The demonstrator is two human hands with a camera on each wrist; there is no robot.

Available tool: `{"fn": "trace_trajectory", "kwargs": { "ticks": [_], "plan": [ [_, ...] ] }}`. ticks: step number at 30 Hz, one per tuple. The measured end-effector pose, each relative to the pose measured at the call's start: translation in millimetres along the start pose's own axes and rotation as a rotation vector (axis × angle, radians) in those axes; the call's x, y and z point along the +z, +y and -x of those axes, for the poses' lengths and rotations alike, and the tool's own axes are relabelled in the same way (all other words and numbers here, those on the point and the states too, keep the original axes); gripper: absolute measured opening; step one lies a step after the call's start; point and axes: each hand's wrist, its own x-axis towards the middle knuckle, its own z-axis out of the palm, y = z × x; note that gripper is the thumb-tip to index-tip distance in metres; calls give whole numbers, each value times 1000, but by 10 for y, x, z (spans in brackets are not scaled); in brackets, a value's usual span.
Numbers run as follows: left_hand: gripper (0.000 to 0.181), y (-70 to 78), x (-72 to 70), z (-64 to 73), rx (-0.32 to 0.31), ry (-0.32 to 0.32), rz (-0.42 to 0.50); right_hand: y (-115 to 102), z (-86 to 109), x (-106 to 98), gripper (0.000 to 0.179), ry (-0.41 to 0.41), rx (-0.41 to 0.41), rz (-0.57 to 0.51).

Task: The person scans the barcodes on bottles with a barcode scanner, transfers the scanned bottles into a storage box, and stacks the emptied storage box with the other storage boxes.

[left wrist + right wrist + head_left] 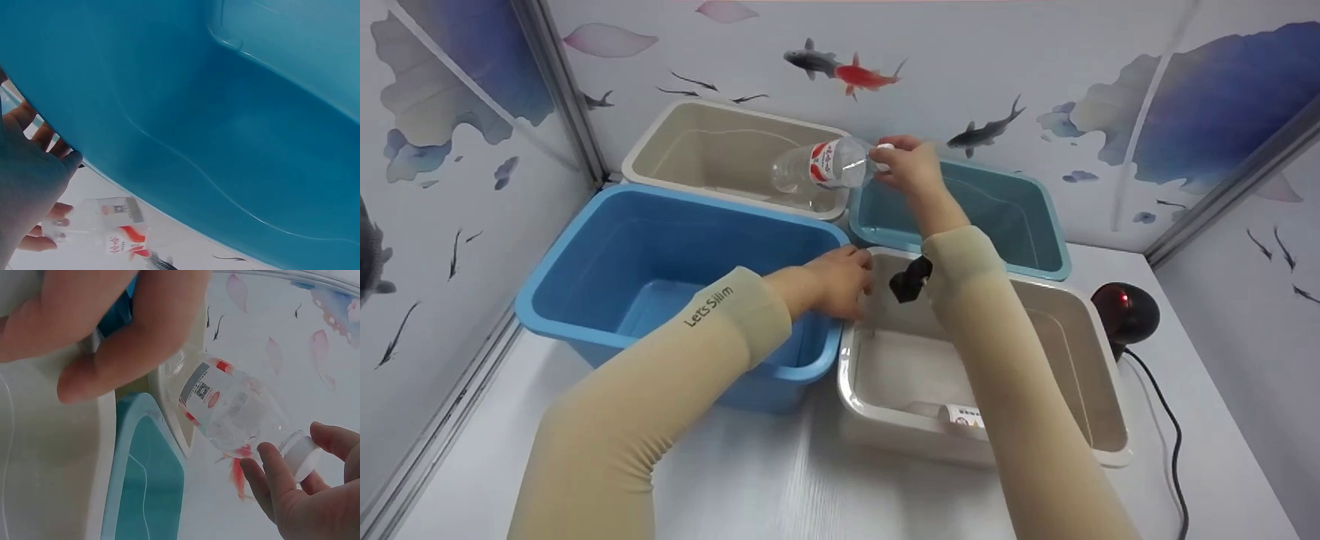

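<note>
Sleeved arms (1024, 367) nearest, both reaching fwd, hands apart. L hand (840, 281) rests on blue tub (690, 202), at its R rim, fingers loose. R hand (913, 166) pinches clear bottle (829, 163) by its white cap (302, 454), tilted nearly flat above beige tub (712, 146), R end, nr teal tub (997, 206). Open room inside beige tub, L of bottle. R arm crosses white tub (900, 367); second bottle (964, 415) lies inside, by near wall.

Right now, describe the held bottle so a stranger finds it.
Find the beige tub, back left. Near its right end, the right hand pinches a clear bottle by its white cap. Unlike the labelled container in the pale front tub, it's held up.
</note>
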Motion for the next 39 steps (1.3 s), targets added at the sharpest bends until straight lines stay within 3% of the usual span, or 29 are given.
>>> {"fn": "trace_trajectory", "kwargs": {
  "ticks": [12, 25, 29, 34, 39],
  "plan": [
    [40, -11, -16, 18, 7, 2, 29, 77, -79, 219, 49, -81, 76, 244],
    [40, -11, -7, 28, 14, -15, -25, 23, -19, -78, 43, -145, 107, 403],
    [40, -9, -12, 30, 14, -21, -20, 30, 64, -252, 40, -245, 63, 537],
    [39, -6, -22, 39, 13, -23, -13, 96, 241, -510, 37, -468, -11, 800],
    [41, -3, -18, 51, -9, -26, 18, 243, 402, -733, 35, -620, -7, 946]
  ]
}}
